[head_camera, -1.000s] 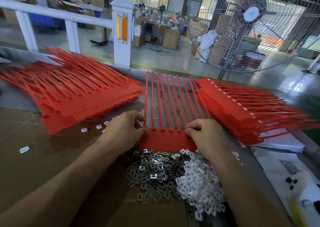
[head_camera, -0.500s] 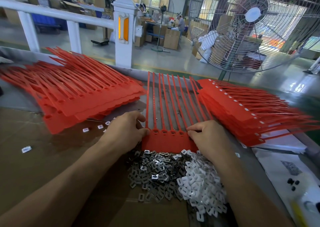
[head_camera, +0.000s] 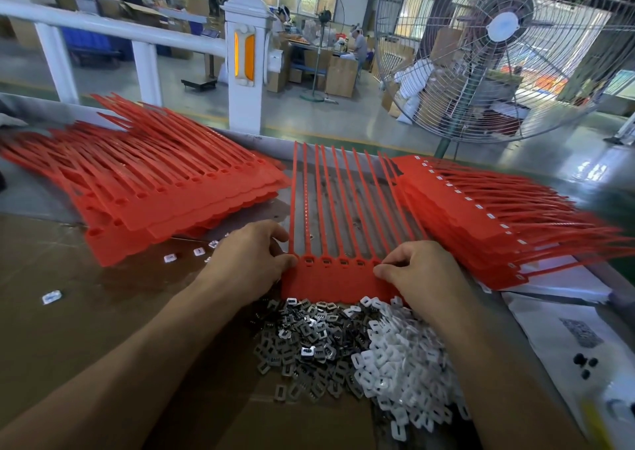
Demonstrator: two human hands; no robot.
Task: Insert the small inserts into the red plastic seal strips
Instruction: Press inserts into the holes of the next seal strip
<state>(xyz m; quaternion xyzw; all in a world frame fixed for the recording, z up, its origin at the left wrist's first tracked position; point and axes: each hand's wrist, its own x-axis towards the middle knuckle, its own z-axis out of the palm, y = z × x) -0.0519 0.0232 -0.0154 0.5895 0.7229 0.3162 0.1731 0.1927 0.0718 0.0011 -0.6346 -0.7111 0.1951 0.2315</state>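
Red seal strip sheet [head_camera: 330, 279] lay flat between the two hands, its tails running away from them toward the far table edge. Left hand [head_camera: 251, 260] gripped the sheet's left edge, thumb and curled fingers pinching near the first socket. Right hand [head_camera: 424, 271] held the sheet's right end, fingers curled over the sockets there, thumb tip on the flat tab; whether it also held an insert could not be told. Directly below the hands: a pile of grey metal inserts [head_camera: 302, 343] under the left wrist side, white plastic inserts [head_camera: 402, 367] under the right forearm. Left of the left hand, a stack of strips [head_camera: 154, 192] with open sockets. Right of the right hand, a second stack [head_camera: 481, 216] showing white inserts in its sockets. A few loose white inserts [head_camera: 51, 296] lay left of the left forearm.
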